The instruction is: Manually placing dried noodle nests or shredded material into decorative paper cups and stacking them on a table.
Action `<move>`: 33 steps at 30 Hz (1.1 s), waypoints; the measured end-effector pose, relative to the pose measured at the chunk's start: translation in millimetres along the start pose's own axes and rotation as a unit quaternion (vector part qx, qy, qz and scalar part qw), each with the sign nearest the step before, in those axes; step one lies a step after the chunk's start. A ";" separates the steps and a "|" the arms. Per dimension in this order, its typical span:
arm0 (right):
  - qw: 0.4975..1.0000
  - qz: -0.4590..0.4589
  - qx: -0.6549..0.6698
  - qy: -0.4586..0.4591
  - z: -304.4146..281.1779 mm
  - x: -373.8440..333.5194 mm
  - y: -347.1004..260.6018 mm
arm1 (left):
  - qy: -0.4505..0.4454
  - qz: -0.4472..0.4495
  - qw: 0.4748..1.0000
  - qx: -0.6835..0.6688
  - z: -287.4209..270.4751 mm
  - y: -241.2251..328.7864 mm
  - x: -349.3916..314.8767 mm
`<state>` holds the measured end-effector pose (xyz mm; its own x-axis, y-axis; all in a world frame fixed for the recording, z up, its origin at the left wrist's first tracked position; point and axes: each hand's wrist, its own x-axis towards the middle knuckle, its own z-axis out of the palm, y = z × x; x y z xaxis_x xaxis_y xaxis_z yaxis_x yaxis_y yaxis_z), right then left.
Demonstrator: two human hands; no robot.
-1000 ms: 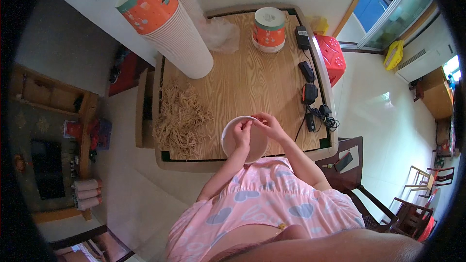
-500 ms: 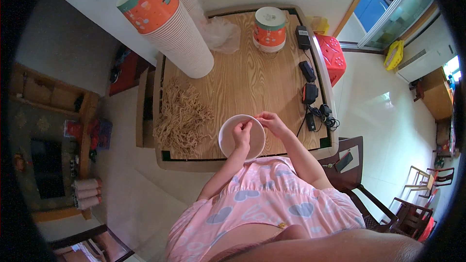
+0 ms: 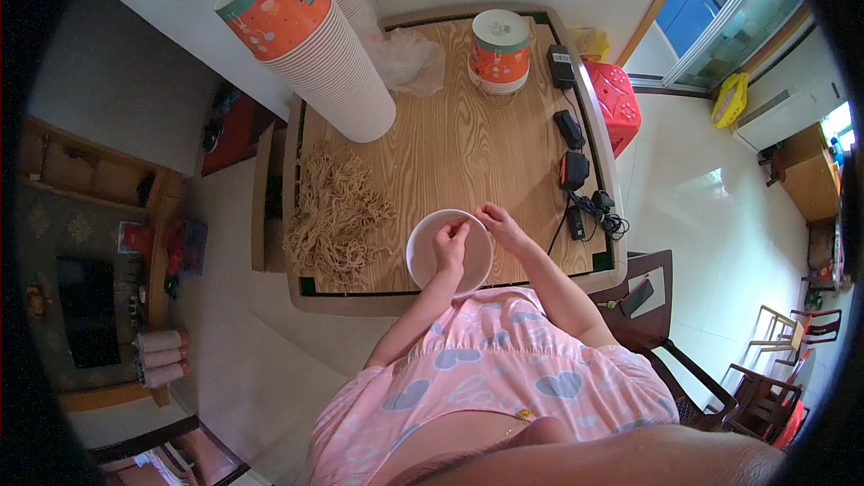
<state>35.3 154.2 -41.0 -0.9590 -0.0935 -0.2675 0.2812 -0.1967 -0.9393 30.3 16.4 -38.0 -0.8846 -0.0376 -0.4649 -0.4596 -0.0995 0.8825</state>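
A white paper bucket stands at the table's near edge, its open mouth facing up toward me. My left hand reaches inside it, the fingers closed near the far right part of the wall. Just outside the same stretch of rim is my right hand, with its fingers pinched together. Whatever either pinch holds is too small or hidden to make out. Left of the bucket lies a tangled heap of tan twisted cords. Beyond them rises a tall, leaning stack of paper buckets, its top one orange and green.
A short stack of upside-down orange buckets sits at the table's far side, near a clear plastic bag. Black adapters and batteries with cables line the right edge. A red stool and a dark chair flank the table.
My right hand's fingers have shifted slightly at the bucket's rim. The left hand stays inside the bucket, and the rest looks the same.
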 end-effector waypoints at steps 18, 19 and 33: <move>0.997 -0.009 0.052 0.051 -1.7 -5.4 0.3 | -0.023 0.005 1.000 0.002 -0.4 6.4 -6.7; 0.997 -0.009 0.052 0.048 1.5 -5.3 -2.6 | -0.037 0.100 0.994 0.020 -2.4 5.3 -7.0; 0.950 -0.171 -0.235 0.110 14.4 7.3 -56.7 | -0.154 0.326 0.759 0.543 -4.6 103.1 10.4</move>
<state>12.8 150.6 13.4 -0.9903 0.1131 0.0813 -0.0462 0.2839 -0.9577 -25.9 1.2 47.8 -0.8515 0.5241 -0.0140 0.4367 0.7238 0.5343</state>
